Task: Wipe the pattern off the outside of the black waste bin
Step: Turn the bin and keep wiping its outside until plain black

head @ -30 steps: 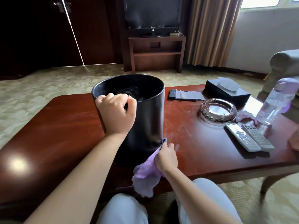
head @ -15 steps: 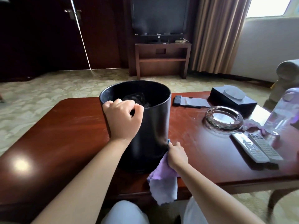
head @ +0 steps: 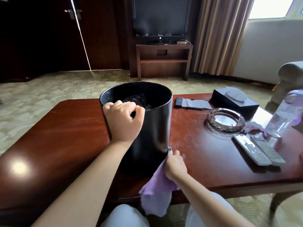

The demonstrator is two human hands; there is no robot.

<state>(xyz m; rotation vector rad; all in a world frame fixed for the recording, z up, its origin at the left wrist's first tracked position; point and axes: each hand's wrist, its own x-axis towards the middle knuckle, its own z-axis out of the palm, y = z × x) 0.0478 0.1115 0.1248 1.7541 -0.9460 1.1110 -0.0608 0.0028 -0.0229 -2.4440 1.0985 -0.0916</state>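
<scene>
The bin (head: 154, 128) stands upright on the table (head: 57, 136), towards its near edge and left of centre. It is a glossy black cylinder with an open top; something dark lies inside, too dim to make out. Its outer wall shows a soft reflection on the right side, and no pattern on it can be made out from here.

The left hand (head: 123, 122) grips the near rim, fingers curled over the edge into the opening, wrist and forearm running down towards the camera. The right hand (head: 175, 163) is low at the bin's right base, fingers closed round a purple cloth (head: 157, 194); the top of the cloth touches the bin's wall, and the rest hangs past the table's edge above the knees.

To the right on the table are a glass ashtray (head: 224, 120), two remotes (head: 259, 149) lying side by side, a clear bottle (head: 285, 117), a dark tissue box (head: 236, 102) and a small dark case (head: 179, 102) beside papers. The remotes' button labels are too small to read. Beyond the table a TV (head: 160, 17) sits on a wooden stand (head: 164, 61); a small logo on its lower bezel is unreadable.
</scene>
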